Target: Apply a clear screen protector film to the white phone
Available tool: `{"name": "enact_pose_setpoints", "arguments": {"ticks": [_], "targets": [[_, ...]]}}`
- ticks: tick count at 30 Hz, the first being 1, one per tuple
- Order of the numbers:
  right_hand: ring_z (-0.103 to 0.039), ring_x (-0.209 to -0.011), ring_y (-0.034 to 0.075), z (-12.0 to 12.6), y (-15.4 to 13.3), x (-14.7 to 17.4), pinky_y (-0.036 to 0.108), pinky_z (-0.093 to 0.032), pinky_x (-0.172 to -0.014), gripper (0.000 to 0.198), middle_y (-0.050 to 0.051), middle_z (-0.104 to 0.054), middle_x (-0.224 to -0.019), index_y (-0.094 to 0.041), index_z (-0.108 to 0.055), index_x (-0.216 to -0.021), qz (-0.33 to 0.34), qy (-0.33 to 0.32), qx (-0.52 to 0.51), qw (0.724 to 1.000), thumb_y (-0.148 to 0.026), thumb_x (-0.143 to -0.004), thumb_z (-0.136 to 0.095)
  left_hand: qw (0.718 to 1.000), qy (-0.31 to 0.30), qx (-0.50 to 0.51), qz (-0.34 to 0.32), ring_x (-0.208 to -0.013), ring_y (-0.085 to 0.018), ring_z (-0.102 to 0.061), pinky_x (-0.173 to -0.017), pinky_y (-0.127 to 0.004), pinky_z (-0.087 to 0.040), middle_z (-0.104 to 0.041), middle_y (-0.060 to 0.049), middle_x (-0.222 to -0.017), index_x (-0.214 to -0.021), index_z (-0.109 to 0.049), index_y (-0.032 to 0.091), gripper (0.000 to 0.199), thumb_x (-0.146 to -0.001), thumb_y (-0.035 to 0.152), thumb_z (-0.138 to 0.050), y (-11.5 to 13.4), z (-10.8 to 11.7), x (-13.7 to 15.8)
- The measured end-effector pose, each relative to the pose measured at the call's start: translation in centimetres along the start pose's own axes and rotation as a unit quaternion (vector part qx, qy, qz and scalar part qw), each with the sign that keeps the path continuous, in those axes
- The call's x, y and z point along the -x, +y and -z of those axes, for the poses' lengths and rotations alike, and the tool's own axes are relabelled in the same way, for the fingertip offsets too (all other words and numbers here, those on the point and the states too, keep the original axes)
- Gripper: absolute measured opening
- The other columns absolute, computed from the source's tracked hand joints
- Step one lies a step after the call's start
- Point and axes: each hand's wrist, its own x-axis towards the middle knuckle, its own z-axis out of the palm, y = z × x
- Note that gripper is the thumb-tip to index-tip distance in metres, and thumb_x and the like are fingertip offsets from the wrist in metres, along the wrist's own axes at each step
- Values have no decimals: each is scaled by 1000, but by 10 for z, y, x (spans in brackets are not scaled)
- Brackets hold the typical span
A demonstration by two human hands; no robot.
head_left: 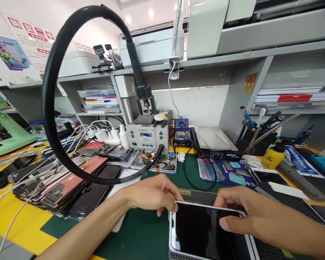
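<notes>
A white-edged smartphone [197, 231] with a dark, reflective screen lies at the lower centre, and a second white edge shows at its right side. My left hand [154, 196] is closed on its upper left corner, thumb on the front rim. At the other end, my right hand [241, 213] grips the phone, its thumb pressed on the glass and its fingers curled behind the far edge. Beneath the phone is a dark perforated pad [200, 196]. Partly hidden behind my left forearm, a white phone-shaped slab [121, 222] lies on the green mat [143, 234].
Stacked phone screens [78, 180] lie to the left. A hot-air station [146, 135] stands behind, its black hose [47, 94] looping overhead. A tray of small parts [157, 160], a soldering iron stand [182, 131], a heating plate [216, 144] and a yellow bottle [272, 157] stand around the mat.
</notes>
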Motion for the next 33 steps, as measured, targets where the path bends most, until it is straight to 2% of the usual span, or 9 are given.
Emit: {"name": "enact_pose_setpoints", "arguments": {"ticks": [4, 10, 19, 24, 33], "targets": [[-62, -94, 23, -1, -1, 0, 27, -42, -75, 8, 0, -71, -94, -23, -65, -89, 10, -6, -22, 1000, -31, -86, -65, 1000, 21, -9, 2, -50, -10, -46, -49, -24, -42, -56, 3, -57, -79, -74, 14, 15, -69, 23, -68, -3, -3, -1], [-62, -83, 19, 0, -12, 2, 25, -41, -69, 5, -1, -71, -87, -22, -66, -87, -7, 12, -10, 1000, -26, -84, -65, 998, 56, -8, 4, -58, -12, -46, -51, -25, -41, -54, 2, -61, -74, -72, 16, 13, -69, 27, -68, -5, -9, -3], [-60, -78, 16, -1, -19, 3, 22, -40, -66, 4, -2, -69, -83, -20, -67, -84, 3, 24, -32, 999, -20, -81, -64, 994, 105, -16, -6, -58, -11, -42, -52, -26, -28, -53, 3, -60, -68, -66, 17, 10, -71, 26, -65, -1, -23, -1], [-58, -74, 15, -1, -21, 3, 23, -38, -63, 5, -2, -69, -80, -19, -67, -84, -7, 24, -44, 999, -18, -80, -63, 993, 116, -28, 0, -58, -11, -39, -55, -28, -28, -48, 4, -58, -65, -60, 18, 17, -72, 32, -67, -2, -26, -5], [-63, -83, 21, -5, -8, -1, 23, -40, -59, 10, 0, -73, -87, -22, -70, -85, 14, 53, -61, 997, -23, -77, -65, 986, 151, -71, 18, -54, -11, -35, -52, -28, -23, -41, 6, -54, -58, -46, 20, 33, -72, 39, -70, 5, -35, -7]]}}
